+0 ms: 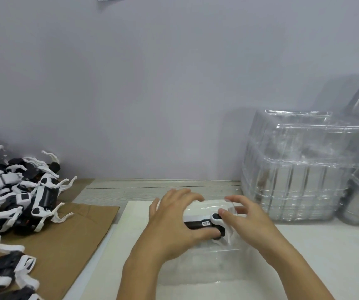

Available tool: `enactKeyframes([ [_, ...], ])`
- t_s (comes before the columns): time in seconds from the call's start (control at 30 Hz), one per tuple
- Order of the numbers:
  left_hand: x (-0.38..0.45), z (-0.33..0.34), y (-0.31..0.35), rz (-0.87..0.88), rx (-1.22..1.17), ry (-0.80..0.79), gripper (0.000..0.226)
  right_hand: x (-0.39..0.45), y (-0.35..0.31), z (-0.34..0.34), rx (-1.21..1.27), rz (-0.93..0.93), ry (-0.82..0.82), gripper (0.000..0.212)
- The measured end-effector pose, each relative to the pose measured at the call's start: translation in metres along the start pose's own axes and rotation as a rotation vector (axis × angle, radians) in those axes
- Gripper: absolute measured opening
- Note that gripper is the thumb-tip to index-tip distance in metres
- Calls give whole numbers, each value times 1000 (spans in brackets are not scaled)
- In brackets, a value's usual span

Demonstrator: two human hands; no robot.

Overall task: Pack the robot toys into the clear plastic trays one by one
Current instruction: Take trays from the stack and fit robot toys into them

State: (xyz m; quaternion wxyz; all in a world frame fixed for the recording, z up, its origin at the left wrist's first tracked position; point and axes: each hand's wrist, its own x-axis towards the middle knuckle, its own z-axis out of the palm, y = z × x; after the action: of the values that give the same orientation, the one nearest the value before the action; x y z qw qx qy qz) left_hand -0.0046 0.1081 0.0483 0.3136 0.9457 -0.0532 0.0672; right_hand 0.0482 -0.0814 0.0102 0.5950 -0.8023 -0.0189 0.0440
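A black-and-white robot toy point(204, 223) lies in a clear plastic tray point(204, 265) on the white board in front of me. My left hand point(172, 221) grips the toy's body, fingers over the top and thumb along its near side. My right hand point(245, 215) pinches the toy's white leg at its right end, fingers curled. The tray's clear walls are hard to make out around the toy.
A heap of black-and-white robot toys point(18, 191) covers brown cardboard point(70, 239) at the left, with more toys near the bottom left corner. Stacks of clear plastic trays point(299, 169) stand at the right against the wall. The white board point(135, 217) lies under the tray.
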Motion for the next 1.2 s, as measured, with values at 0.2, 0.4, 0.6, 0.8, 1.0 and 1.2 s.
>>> enactKeyframes([
  [0.2, -1, 4, 0, -88, 144, -291, 98, 0, 1, -3, 19, 10, -21, 20],
  [0.4, -3, 9, 0, -57, 195, -213, 82, 1, 2, -4, 33, -9, -26, 16],
  [0.6, -2, -4, -10, -29, 0, -11, 75, 3, -5, -7, 213, -64, 66, 26],
  [0.8, -4, -20, -15, 37, -698, 281, 63, 0, -11, -8, 365, -63, 57, 35],
  [1.0, -6, -8, -12, -194, -1526, 253, 79, -1, -12, -10, 435, -64, 43, 36],
  [1.2, -7, -5, -14, -221, -1675, 358, 95, -2, -15, -10, 456, -78, 19, 35],
])
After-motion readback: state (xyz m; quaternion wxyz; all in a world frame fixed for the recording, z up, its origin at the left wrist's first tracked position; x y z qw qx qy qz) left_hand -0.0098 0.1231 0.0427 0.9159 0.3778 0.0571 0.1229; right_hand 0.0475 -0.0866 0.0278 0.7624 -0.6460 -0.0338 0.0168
